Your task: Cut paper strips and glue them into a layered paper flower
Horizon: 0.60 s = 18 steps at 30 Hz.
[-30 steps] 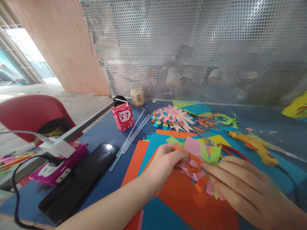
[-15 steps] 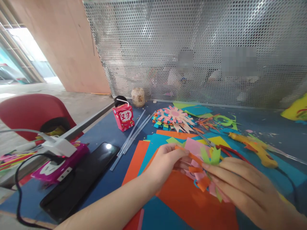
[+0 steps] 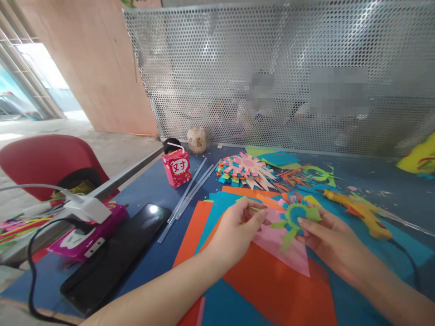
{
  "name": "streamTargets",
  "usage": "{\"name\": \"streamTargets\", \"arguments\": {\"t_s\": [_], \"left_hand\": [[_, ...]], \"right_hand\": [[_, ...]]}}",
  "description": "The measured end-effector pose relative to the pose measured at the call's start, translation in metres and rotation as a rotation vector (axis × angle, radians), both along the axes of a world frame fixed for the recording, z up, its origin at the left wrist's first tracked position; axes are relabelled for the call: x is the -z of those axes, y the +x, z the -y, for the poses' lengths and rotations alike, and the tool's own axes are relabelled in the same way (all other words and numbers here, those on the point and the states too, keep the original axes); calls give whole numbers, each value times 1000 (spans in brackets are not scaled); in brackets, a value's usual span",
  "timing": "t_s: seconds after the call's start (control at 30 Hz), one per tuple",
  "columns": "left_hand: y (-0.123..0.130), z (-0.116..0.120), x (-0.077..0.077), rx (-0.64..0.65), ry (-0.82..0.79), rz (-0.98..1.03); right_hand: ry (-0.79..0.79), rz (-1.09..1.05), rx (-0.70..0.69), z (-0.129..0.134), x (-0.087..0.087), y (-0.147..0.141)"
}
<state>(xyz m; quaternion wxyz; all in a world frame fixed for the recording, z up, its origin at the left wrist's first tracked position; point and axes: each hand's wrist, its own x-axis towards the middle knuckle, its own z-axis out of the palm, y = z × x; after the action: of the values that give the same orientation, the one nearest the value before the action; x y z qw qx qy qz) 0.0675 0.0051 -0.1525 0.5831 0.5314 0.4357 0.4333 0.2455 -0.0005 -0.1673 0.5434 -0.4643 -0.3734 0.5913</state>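
My right hand (image 3: 331, 237) pinches a paper rosette (image 3: 296, 216) at its right side, between thumb and fingers. The rosette has a blue centre, a fringed green ring, orange and pink loops behind it and green tails hanging to the lower left. Left of the rosette, my left hand (image 3: 239, 226) is closed, thumb against curled fingers; a sliver of green shows at its fingertips, too small to name. Beneath both hands lie a pink sheet (image 3: 288, 256) and orange paper (image 3: 275, 290). Beyond them rests a pile of finished-looking rosettes (image 3: 246, 168).
A yellow glue gun (image 3: 365, 213) lies at the right, its cord trailing forward. Clear glue sticks (image 3: 190, 192), a red drink carton (image 3: 176, 168) and a jar (image 3: 196, 140) stand or lie left of the pile. Nearer are a black phone (image 3: 117, 258) and a purple power strip (image 3: 90, 233).
The rosette has been turned so its green and blue face shows, now in my right hand. My left hand has come away from its orange loops.
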Motion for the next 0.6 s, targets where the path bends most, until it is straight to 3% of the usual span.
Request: {"name": "streamTargets", "arguments": {"t_s": [0.13,0.47,0.6], "left_hand": [[-1,-1,-1,35,-97,17],[-2,0,0,-86,-55,18],[-6,-2,-2,-81,-154,233]], "right_hand": [[-19,15,-47,4,-1,-2],[4,80,-55,4,2,-1],[61,13,-95,4,0,0]]}}
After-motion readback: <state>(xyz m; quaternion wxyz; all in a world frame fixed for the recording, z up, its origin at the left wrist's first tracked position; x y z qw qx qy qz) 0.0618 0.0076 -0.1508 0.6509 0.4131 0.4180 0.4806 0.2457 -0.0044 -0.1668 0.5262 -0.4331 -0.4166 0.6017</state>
